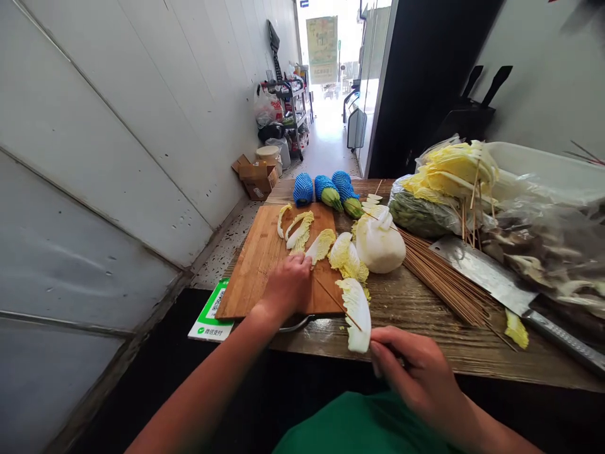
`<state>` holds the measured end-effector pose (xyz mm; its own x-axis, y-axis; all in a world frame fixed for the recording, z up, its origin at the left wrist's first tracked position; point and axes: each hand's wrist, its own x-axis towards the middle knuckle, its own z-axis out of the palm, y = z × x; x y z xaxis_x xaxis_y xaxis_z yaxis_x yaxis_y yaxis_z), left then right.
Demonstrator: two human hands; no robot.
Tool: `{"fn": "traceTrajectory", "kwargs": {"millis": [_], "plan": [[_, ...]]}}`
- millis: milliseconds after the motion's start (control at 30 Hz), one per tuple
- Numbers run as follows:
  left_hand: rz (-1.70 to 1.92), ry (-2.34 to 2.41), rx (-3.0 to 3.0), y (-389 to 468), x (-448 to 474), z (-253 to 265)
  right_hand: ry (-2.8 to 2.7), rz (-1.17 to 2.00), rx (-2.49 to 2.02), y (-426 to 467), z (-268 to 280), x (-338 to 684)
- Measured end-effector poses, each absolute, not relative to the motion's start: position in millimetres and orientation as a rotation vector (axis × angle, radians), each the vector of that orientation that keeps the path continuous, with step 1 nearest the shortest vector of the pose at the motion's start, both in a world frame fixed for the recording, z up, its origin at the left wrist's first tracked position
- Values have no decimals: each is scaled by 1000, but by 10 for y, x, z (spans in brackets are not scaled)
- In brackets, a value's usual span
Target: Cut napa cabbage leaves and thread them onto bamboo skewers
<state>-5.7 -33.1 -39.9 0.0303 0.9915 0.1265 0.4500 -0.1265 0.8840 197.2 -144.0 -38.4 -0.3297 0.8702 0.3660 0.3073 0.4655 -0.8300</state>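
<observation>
My right hand [411, 359] pinches the end of a thin bamboo skewer [331, 295]. A napa cabbage leaf piece [358, 309], white with a frilly yellow edge, is threaded on it over the table's front edge. Over the cutting board [250, 271], my left hand [290, 277] has its fingers closed at the white end of another cabbage leaf [322, 244]; the fingertips are partly hidden. Beyond that hand lie more cabbage pieces [300, 232]. Right of the board, further leaves [347, 255] lie beside a round white bundle tied at the top [380, 243].
A cleaver [486, 274] lies on the right, beside a pile of bamboo skewers [439, 277]. Behind are skewered cabbage [454, 167] and bagged mushrooms [543, 252]. Netted green vegetables [326, 192] sit past the board. A green payment card [212, 312] lies under its left corner.
</observation>
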Motion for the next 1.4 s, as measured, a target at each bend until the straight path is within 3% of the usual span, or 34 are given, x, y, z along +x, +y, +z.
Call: {"fn": "traceTrajectory", "kwargs": {"millis": [100,200,300,433,1400], "plan": [[1180,1456,1356,-387,-81,-290,-1853,883,-980,-1409,-415,1922],[1267,1274,929,-627,-193,-209,-1864,710,-952,-1387,-530,1844],[1217,1142,516,-907,-320,-294,-1937,508,-937,-1381,-704,1754],[1290,1075,160,-1130,-407,-476,-2054,502,-939,-1417,-831,1683],[1317,1026,34,-1224,-310,-441,-2047,527,-893,-1483,-788,1664]]}}
